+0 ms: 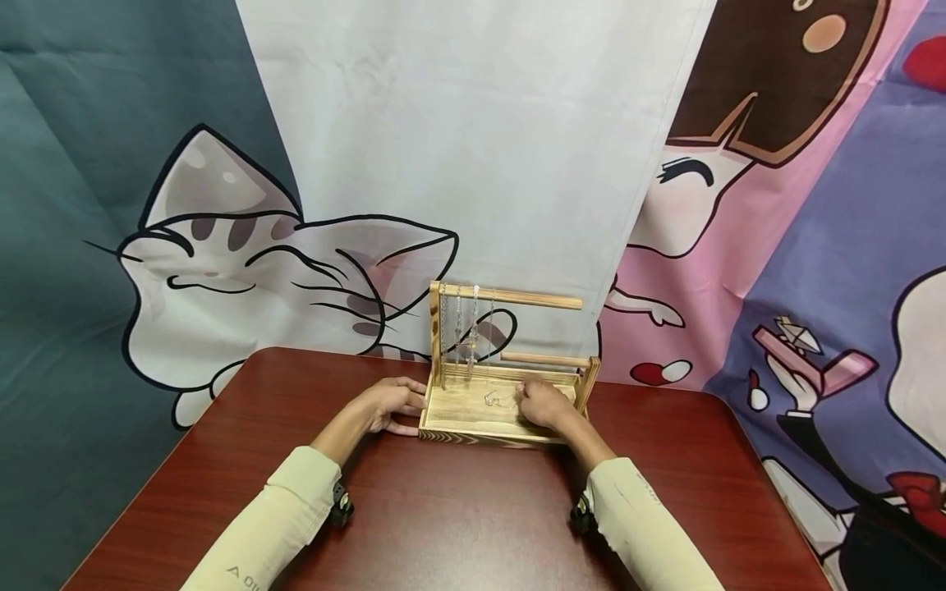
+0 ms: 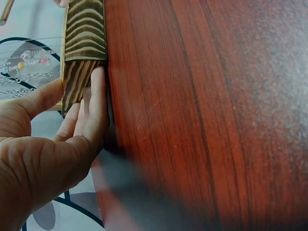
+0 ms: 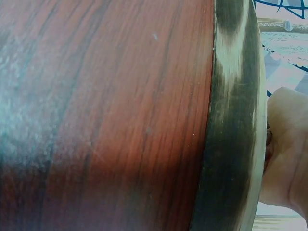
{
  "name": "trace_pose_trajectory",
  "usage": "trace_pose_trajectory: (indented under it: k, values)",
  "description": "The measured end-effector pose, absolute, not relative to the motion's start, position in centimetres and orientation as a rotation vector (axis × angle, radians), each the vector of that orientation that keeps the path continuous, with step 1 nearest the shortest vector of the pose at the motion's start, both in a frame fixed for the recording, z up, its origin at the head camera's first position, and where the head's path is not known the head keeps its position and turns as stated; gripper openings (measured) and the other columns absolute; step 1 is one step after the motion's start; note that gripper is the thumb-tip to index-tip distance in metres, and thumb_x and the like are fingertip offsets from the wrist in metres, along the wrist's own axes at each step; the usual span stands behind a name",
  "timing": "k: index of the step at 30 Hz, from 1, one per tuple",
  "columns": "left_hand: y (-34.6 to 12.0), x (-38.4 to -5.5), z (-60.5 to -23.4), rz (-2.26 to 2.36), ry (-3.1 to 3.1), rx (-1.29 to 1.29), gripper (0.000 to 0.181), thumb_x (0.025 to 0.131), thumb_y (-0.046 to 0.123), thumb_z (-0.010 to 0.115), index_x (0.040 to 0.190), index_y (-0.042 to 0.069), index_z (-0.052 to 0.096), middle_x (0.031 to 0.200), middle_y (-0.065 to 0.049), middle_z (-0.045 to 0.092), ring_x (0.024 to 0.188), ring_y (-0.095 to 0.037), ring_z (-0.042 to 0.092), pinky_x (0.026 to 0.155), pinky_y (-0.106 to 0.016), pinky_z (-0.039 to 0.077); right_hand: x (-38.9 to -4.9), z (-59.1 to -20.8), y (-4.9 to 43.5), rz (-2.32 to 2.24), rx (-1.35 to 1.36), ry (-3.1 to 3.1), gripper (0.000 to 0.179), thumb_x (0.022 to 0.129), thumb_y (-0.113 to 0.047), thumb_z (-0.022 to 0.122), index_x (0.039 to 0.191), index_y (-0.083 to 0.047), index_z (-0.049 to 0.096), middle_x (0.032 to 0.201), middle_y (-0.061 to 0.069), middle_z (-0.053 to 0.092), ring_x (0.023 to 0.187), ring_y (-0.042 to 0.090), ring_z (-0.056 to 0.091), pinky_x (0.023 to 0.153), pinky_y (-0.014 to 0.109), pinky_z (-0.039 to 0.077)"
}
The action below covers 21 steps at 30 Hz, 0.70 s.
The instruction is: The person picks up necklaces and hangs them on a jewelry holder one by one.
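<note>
A wooden jewelry stand (image 1: 480,437) with a shallow tray base stands at the table's far side. My left hand (image 1: 392,404) presses on the outside of its left end; in the left wrist view the fingers (image 2: 97,91) lie fairly straight along the striped wood. Over the tray, my right hand (image 1: 545,402) has curled fingers and pinches a thin necklace (image 1: 491,400), part of which lies on the tray floor. The fingertips are partly hidden. Several chain necklaces (image 1: 473,328) hang from the left part of the upper bar (image 1: 539,300).
A lower wooden bar (image 1: 547,359) runs along the stand's back right to a short post (image 1: 590,382). The reddish-brown table (image 1: 473,509) extends in front and to both sides. Behind it hangs a cartoon-printed cloth (image 1: 473,164).
</note>
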<state>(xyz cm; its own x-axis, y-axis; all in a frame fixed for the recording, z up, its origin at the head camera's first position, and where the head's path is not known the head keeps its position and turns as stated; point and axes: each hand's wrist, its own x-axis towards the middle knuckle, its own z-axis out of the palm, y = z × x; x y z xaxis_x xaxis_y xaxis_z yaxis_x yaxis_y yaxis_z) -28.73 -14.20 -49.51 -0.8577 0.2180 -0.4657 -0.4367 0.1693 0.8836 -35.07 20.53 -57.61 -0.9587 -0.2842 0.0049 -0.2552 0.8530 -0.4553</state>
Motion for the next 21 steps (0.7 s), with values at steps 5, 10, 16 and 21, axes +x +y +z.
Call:
trace_pose_trajectory:
  k: [5, 10, 16, 21]
  values:
    - [-14.1, -28.6, -49.5, 1.743, 1.951, -0.2, 0.05, 0.102, 0.0, 0.07, 0.15, -0.003, 0.056, 0.132, -0.021, 0.075, 0.117, -0.027, 0.074, 0.087, -0.05, 0.074, -35.1, -57.8, 20.8, -0.896, -0.405, 2.907, 0.031, 0.115, -0.033, 0.053, 0.088, -0.019, 0.063, 0.088, 0.005, 0.067, 0.09, 0.025, 0.064, 0.087, 0.046, 0.06]
    - [-14.1, -28.5, -49.6, 1.744, 1.951, -0.201, 0.05, 0.101, 0.0, 0.07, 0.149, -0.003, 0.056, 0.132, -0.02, 0.075, 0.116, -0.025, 0.074, 0.087, -0.049, 0.074, -35.1, -58.2, 21.3, -1.123, -0.348, 2.879, 0.028, 0.116, -0.034, 0.062, 0.094, -0.019, 0.071, 0.092, 0.001, 0.075, 0.091, 0.022, 0.068, 0.088, 0.041, 0.059]
    - [-14.2, -28.6, -49.7, 1.746, 1.945, -0.194, 0.049, 0.102, 0.0, 0.07, 0.149, -0.003, 0.056, 0.133, -0.021, 0.075, 0.116, -0.026, 0.074, 0.087, -0.049, 0.074, -35.1, -59.5, 22.2, -1.186, -0.567, 3.077, 0.026, 0.115, -0.041, 0.065, 0.108, -0.017, 0.073, 0.103, 0.003, 0.08, 0.097, 0.023, 0.074, 0.088, 0.048, 0.064]
    - [-14.3, -28.7, -49.7, 1.748, 1.945, -0.193, 0.049, 0.102, 0.0, 0.07, 0.149, -0.003, 0.056, 0.133, -0.022, 0.074, 0.116, -0.026, 0.074, 0.087, -0.05, 0.074, -31.6, -55.4, 21.4, -1.124, -0.771, 3.176, 0.031, 0.117, -0.038, 0.063, 0.111, -0.009, 0.072, 0.1, 0.009, 0.078, 0.093, 0.027, 0.074, 0.082, 0.048, 0.063]
